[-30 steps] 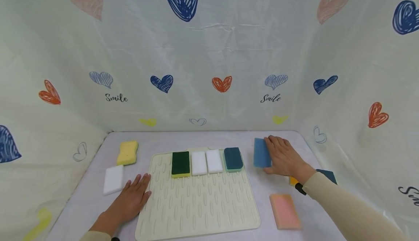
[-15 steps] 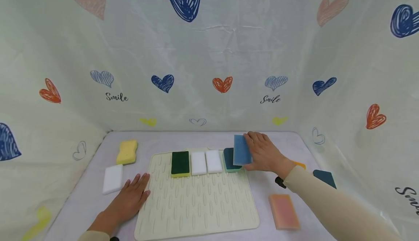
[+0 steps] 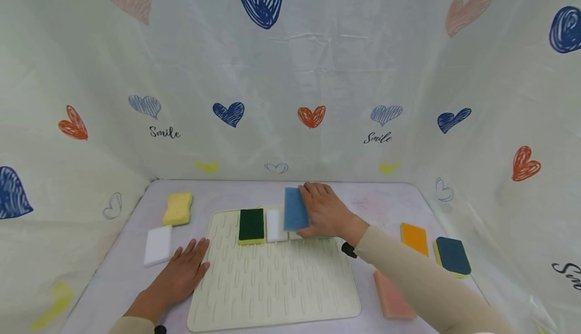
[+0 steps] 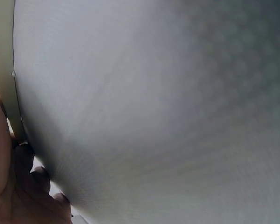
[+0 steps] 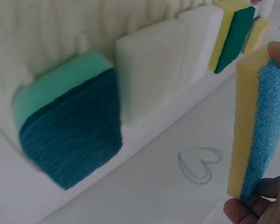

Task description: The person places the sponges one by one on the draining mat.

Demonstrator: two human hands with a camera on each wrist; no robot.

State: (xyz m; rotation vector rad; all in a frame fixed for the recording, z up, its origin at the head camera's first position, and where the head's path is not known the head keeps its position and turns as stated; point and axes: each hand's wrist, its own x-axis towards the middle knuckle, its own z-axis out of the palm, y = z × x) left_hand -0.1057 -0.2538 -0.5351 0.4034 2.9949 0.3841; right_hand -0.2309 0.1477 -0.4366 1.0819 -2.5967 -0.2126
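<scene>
My right hand (image 3: 329,213) grips a blue scrub sponge (image 3: 296,209) by its ends, above the far edge of a cream ribbed mat (image 3: 272,283). The right wrist view shows its yellow foam side, pinched between thumb and fingers. Along that edge lie a dark green and yellow sponge (image 3: 251,224), a white sponge (image 3: 274,227), a second white one largely hidden behind the held sponge, and a teal sponge (image 5: 74,126), mostly covered by my hand in the head view. My left hand (image 3: 181,271) rests with straight fingers at the mat's left edge.
At the left are a yellow sponge (image 3: 177,209) and a white sponge (image 3: 158,245). On the right lie an orange sponge (image 3: 414,238), a dark blue sponge (image 3: 453,256) and a pink sponge (image 3: 394,298), partly behind my sleeve. Heart-printed sheets (image 3: 327,71) surround the table.
My right hand has carried the blue sponge leftward from the table right of the mat, past the teal sponge, to over the white ones. The left hand has stayed in place.
</scene>
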